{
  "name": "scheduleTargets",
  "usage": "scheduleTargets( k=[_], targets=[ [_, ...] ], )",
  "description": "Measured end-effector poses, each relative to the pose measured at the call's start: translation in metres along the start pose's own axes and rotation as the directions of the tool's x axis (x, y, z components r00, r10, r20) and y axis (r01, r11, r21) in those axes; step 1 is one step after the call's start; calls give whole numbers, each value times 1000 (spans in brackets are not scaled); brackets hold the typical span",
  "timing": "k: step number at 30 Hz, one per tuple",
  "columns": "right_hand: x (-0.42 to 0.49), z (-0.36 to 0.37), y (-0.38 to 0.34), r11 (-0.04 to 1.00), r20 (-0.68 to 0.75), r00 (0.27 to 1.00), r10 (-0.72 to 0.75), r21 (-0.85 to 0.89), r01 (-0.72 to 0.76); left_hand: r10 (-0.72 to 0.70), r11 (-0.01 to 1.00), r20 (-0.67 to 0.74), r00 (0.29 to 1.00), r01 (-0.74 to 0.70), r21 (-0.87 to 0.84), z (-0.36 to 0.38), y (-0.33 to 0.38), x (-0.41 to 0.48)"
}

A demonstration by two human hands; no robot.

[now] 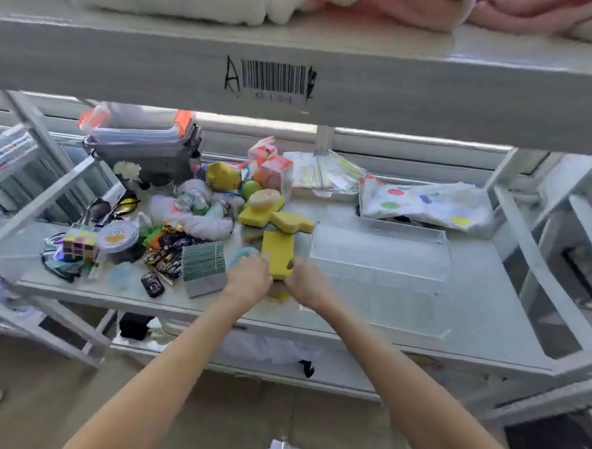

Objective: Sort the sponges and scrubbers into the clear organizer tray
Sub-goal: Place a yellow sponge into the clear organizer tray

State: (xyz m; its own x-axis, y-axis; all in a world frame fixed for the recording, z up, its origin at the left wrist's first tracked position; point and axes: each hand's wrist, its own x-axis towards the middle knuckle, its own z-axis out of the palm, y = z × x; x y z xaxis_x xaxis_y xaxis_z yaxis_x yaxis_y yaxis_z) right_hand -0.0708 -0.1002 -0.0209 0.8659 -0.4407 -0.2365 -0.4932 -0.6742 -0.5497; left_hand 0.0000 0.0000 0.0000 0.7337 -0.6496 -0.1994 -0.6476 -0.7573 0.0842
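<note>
From the head camera, both bare hands meet over the front edge of a white shelf [474,321], sharing one flat yellow sponge [278,253] that stands up off the surface. The left hand [250,277] clasps its left side and the right hand [304,281] pinches its lower right corner with the fingers closed on it. Just under the hands, at the very front edge, a second bit of yellow sponge [280,295] peeks out — how much of it lies there cannot be told. Further back toward the middle of the shelf more yellow sponges [276,218] lie in a loose heap, with a round pale scrubber [264,197] on top. The clear tray [378,254] sits just right of the held sponge, its compartments holding nothing that can be made out. To the left of the hands stand a grey-green block [203,267], a small dark toy car [152,284], a puzzle cube [79,245] and a round tin [117,237]. At the back right corner lies a polka-dot cloth [427,203].
</note>
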Motion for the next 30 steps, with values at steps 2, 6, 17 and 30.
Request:
scheduleTargets(
  k=[2,6,17,30],
  targets=[
    [6,8,-5,1000,-19,1000,15,-5,-15,-31,999,48,998,31,-7,2,-4,10],
    [25,23,-11,996,-64,998,4,-89,-9,-32,994,91,995,41,-102,13,-22,31],
    [48,45,-19,994,-168,985,22,-106,-40,-1,891,119,993,55,-450,18,-39,49],
    [-23,-41,-3,980,-95,995,-35,192,53,-87,919,0,996,80,-386,-23,-45,89]
  ],
)
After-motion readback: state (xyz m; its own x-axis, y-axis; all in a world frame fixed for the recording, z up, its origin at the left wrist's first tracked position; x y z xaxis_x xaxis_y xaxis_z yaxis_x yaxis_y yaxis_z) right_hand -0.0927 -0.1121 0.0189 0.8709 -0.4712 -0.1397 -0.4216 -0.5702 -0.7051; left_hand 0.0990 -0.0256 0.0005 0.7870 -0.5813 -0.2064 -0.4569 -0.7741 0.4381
